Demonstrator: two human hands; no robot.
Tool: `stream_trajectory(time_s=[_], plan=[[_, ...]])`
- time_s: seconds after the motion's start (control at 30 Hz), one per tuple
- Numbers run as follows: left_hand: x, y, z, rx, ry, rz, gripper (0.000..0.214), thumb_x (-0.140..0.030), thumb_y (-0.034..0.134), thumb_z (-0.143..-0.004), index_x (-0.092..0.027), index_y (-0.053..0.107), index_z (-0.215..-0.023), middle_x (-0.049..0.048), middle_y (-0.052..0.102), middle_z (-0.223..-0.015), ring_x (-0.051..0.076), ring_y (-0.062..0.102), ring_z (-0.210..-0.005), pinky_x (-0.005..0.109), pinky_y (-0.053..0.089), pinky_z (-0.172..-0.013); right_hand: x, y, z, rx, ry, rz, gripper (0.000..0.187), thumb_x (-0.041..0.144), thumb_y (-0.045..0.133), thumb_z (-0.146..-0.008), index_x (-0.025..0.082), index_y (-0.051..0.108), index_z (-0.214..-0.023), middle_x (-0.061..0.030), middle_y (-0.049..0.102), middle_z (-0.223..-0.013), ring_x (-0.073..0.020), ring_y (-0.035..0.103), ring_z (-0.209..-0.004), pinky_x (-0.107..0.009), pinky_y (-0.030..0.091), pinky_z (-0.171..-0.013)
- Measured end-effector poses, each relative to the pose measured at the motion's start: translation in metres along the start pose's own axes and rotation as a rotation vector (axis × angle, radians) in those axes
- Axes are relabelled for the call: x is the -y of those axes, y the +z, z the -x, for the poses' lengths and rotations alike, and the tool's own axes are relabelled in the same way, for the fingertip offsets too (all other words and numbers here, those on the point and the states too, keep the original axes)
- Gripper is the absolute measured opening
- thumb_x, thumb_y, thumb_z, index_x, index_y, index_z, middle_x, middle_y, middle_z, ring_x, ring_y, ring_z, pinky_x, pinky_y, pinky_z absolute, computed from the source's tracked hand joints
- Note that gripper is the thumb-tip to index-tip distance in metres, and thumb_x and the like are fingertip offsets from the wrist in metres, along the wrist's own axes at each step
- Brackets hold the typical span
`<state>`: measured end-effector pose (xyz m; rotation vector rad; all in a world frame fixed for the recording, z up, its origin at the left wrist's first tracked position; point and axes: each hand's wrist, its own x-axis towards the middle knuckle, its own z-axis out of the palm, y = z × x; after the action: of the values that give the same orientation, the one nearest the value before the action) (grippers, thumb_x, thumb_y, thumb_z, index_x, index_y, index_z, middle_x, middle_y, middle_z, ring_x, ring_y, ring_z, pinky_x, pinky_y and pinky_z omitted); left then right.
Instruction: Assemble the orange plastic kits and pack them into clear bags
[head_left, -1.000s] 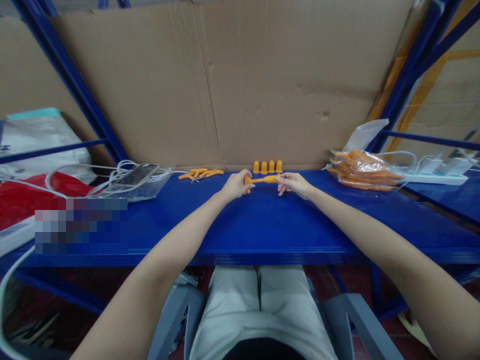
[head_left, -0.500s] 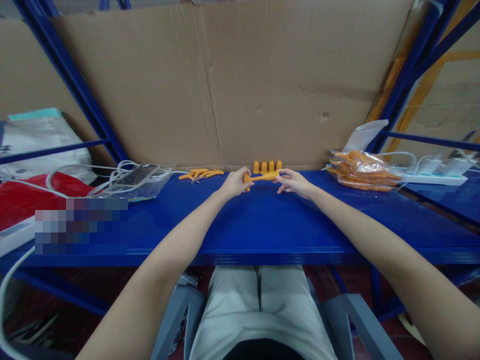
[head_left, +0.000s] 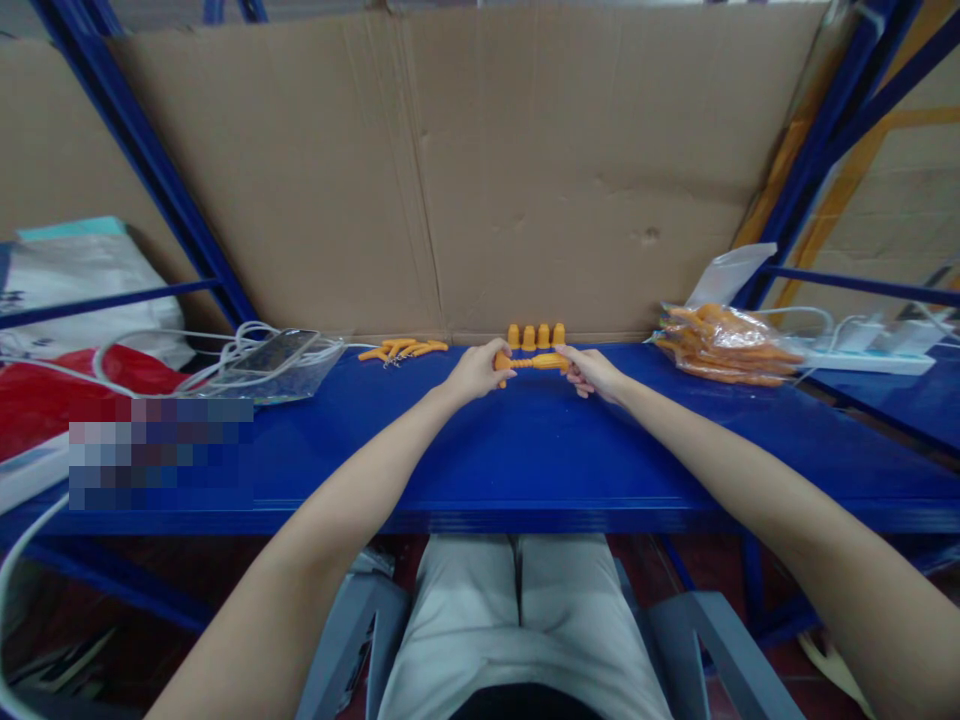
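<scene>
Between my hands, an orange plastic piece with a ribbed middle (head_left: 551, 362) lies sideways just above the blue tabletop (head_left: 525, 450). My left hand (head_left: 480, 370) is closed around its left end, an upright orange part partly covered by my fingers. The right end is pinched by my right hand (head_left: 592, 370), thumb and forefinger on it, the other fingers curled below. Whether it is one piece or two joined parts, I cannot tell. Just behind it, several orange cup-shaped caps (head_left: 529, 337) stand in a row against the cardboard.
Left of my hands lie several orange pieces with small metal ends (head_left: 401, 349). A clear bag of orange parts (head_left: 727, 345) sits at the right, beside a white power strip (head_left: 870, 360). White cables and a phone (head_left: 277, 357) are at the left. Cardboard (head_left: 525, 180) walls the back.
The orange piece has shifted slightly right and now lies more level. My right hand has closed further on its end, with fingers more curled. My left hand has moved a little right.
</scene>
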<state>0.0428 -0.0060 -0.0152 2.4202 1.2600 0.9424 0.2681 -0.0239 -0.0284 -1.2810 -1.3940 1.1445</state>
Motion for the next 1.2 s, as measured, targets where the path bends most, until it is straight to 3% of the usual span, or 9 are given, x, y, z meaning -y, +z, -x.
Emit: stream_trajectory(time_s=[0.07, 0.17, 0.23, 0.37, 0.57, 0.77, 0.93, 1.1, 1.2], plan=[[0.001, 0.001, 0.0, 0.01, -0.026, 0.039, 0.026, -0.016, 0.073, -0.075, -0.018, 0.054, -0.093, -0.0077, 0.057, -0.055, 0.009, 0.058, -0.046, 0.017, 0.04, -0.048, 0.001, 0.0, 0.001, 0.007, 0.028, 0.003, 0.04, 0.053, 0.053, -0.092, 0.017, 0.056, -0.075, 0.0046, 0.046, -0.041, -0.0067, 0.031, -0.027, -0.021, 0.032, -0.028], [0.002, 0.001, 0.0, 0.007, -0.061, 0.092, 0.026, -0.017, 0.072, -0.076, -0.019, 0.054, -0.093, -0.0075, 0.058, -0.056, 0.008, 0.059, -0.045, 0.016, 0.04, -0.046, 0.001, -0.001, 0.003, 0.058, -0.005, -0.027, 0.029, 0.047, 0.062, -0.089, 0.019, 0.057, -0.095, -0.0004, 0.066, -0.064, -0.0078, 0.047, -0.034, -0.022, 0.042, -0.034], [0.002, 0.0, 0.0, 0.005, -0.071, 0.099, 0.026, -0.016, 0.073, -0.075, -0.018, 0.054, -0.093, -0.0077, 0.057, -0.055, 0.009, 0.059, -0.045, 0.016, 0.04, -0.045, 0.001, -0.002, 0.004, 0.085, -0.05, -0.049, 0.026, 0.039, 0.068, -0.086, 0.021, 0.056, -0.102, -0.0005, 0.07, -0.074, -0.0076, 0.052, -0.039, -0.021, 0.046, -0.038], [0.0, -0.001, 0.001, 0.007, -0.079, 0.099, 0.025, -0.015, 0.073, -0.074, -0.018, 0.054, -0.091, -0.0083, 0.055, -0.053, 0.009, 0.058, -0.044, 0.016, 0.04, -0.045, 0.001, -0.002, 0.004, 0.066, -0.08, -0.041, 0.021, 0.037, 0.067, -0.087, 0.018, 0.057, -0.086, 0.0007, 0.065, -0.061, -0.0066, 0.049, -0.036, -0.019, 0.041, -0.035], [-0.006, -0.002, 0.004, 0.0, -0.071, 0.063, 0.024, -0.014, 0.072, -0.074, -0.018, 0.054, -0.09, -0.0086, 0.054, -0.052, 0.009, 0.057, -0.045, 0.017, 0.039, -0.047, 0.003, 0.001, 0.004, 0.035, -0.072, -0.04, 0.043, 0.046, 0.064, -0.088, 0.018, 0.048, -0.058, 0.001, 0.052, -0.043, -0.0038, 0.037, -0.029, -0.016, 0.024, -0.028], [-0.004, -0.003, 0.002, -0.005, -0.006, 0.006, 0.025, -0.014, 0.072, -0.074, -0.018, 0.056, -0.092, -0.0084, 0.056, -0.054, 0.009, 0.057, -0.048, 0.018, 0.041, -0.053, 0.004, 0.008, 0.004, -0.015, 0.067, -0.039, 0.054, 0.066, 0.053, -0.086, 0.017, 0.054, -0.062, 0.0032, 0.042, -0.034, -0.0035, 0.025, -0.025, -0.017, 0.016, -0.025], [0.004, 0.0, -0.002, 0.003, 0.028, 0.001, 0.025, -0.016, 0.072, -0.074, -0.018, 0.056, -0.093, -0.0077, 0.057, -0.055, 0.01, 0.057, -0.048, 0.019, 0.04, -0.052, 0.004, 0.006, 0.002, -0.002, 0.14, -0.017, 0.062, 0.074, 0.038, -0.086, 0.017, 0.055, -0.071, 0.0014, 0.046, -0.037, -0.0054, 0.029, -0.024, -0.019, 0.018, -0.025], [0.009, 0.001, -0.003, 0.0, 0.025, 0.033, 0.025, -0.017, 0.072, -0.073, -0.018, 0.055, -0.092, -0.0081, 0.057, -0.054, 0.009, 0.057, -0.047, 0.018, 0.04, -0.05, 0.009, -0.003, 0.006, 0.056, 0.08, -0.108, 0.028, 0.045, 0.051, -0.095, 0.017, 0.053, -0.094, -0.0033, 0.068, -0.066, -0.0092, 0.052, -0.037, -0.02, 0.041, -0.035], [0.008, 0.0, -0.003, -0.012, 0.016, 0.024, 0.025, -0.016, 0.073, -0.073, -0.018, 0.055, -0.09, -0.0081, 0.057, -0.054, 0.009, 0.057, -0.047, 0.018, 0.04, -0.05, 0.01, -0.006, 0.008, 0.074, 0.045, -0.12, 0.011, 0.026, 0.053, -0.096, 0.016, 0.055, -0.093, -0.0042, 0.071, -0.074, -0.0086, 0.056, -0.042, -0.019, 0.046, -0.04]])
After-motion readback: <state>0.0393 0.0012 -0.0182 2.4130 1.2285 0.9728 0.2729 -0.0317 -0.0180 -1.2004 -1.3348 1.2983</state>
